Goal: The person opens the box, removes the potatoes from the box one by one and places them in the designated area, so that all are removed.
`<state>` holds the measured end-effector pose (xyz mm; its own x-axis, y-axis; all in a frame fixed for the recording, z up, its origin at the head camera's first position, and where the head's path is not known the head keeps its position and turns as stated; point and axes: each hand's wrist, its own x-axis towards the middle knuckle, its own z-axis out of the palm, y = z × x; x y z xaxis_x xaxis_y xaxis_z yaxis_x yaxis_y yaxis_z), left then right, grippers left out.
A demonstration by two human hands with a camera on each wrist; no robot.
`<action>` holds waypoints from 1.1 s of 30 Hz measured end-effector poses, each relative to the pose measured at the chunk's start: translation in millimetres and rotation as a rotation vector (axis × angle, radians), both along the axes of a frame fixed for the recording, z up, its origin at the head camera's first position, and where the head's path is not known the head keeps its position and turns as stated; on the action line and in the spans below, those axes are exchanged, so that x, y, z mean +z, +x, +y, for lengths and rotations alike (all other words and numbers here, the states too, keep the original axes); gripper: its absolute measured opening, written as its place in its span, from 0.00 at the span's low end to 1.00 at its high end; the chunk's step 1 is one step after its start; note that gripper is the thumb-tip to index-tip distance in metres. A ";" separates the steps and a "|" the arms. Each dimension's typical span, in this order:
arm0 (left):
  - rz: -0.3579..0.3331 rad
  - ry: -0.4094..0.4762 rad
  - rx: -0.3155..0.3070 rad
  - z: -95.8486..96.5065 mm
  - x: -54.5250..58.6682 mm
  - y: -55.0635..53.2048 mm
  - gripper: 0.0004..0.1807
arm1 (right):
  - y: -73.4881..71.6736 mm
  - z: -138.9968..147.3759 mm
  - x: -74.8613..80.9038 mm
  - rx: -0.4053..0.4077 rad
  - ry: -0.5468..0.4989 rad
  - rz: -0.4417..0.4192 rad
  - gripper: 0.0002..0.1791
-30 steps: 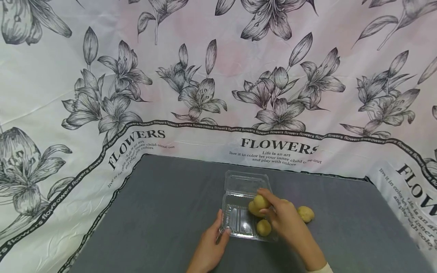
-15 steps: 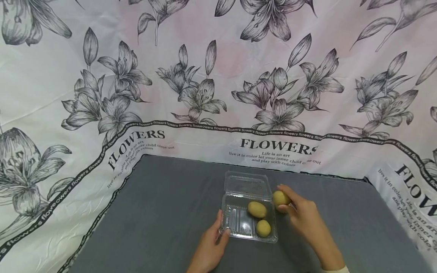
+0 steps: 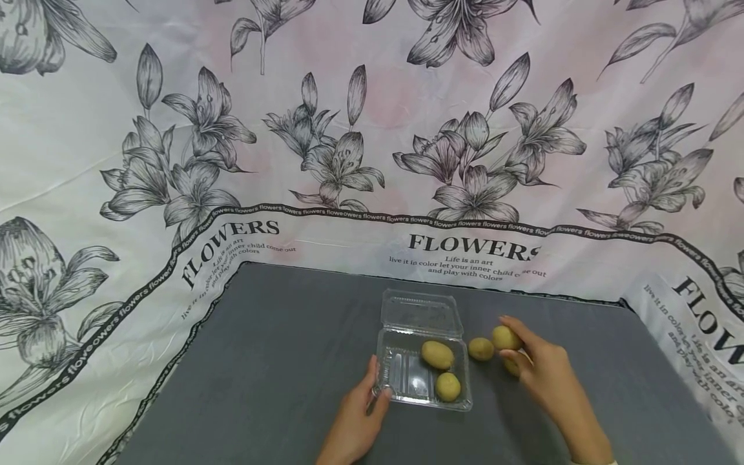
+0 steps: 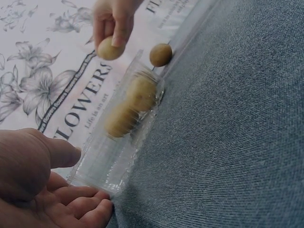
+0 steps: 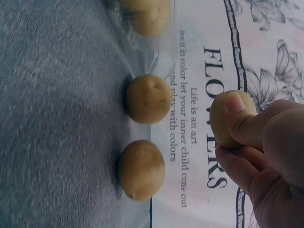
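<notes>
A clear plastic clamshell container (image 3: 407, 387) lies on the table with its lid (image 3: 420, 311) folded back. Two potatoes (image 3: 437, 354) sit in its right half. My left hand (image 3: 357, 413) grips the container's near left edge, thumb on the rim. In the right wrist view, thumb and fingers of my right hand (image 5: 270, 147) pinch a potato (image 5: 228, 118), held up above the table. Below it, right of the container, two more potatoes rest on the table: one potato (image 5: 148, 99) nearer the container and another potato (image 5: 141, 170) farther out, partly hidden by the right hand in the head view.
The grey table covering (image 3: 279, 361) spreads out on both sides of the container. Behind and at the sides hangs a white cloth (image 3: 337, 245) printed with flowers and lettering, meeting the table along its back edge.
My right hand has carried the held potato rightward from over the container to above the loose potatoes. The left hand and the container have stayed in place.
</notes>
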<state>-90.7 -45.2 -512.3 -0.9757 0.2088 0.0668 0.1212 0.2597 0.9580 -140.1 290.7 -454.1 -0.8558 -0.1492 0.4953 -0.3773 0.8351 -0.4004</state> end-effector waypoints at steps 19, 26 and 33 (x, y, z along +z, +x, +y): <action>0.028 -0.015 -0.002 -0.1 -1.8 0.8 0.39 | 12.0 47.7 -5.8 -0.125 0.040 -0.032 0.31; 0.019 -0.027 -0.005 0.7 1.2 1.8 0.40 | 17.5 64.5 -11.1 -0.143 0.049 -0.063 0.32; 0.053 -0.010 0.001 0.8 -0.3 2.5 0.39 | 20.5 74.6 -16.0 -0.160 0.054 -0.095 0.30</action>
<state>-88.3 -44.4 -512.5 -0.9710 0.2087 0.1166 0.1716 0.2691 0.9477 -119.6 365.3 -470.2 -0.9132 -0.0314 0.4064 -0.2007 0.9025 -0.3812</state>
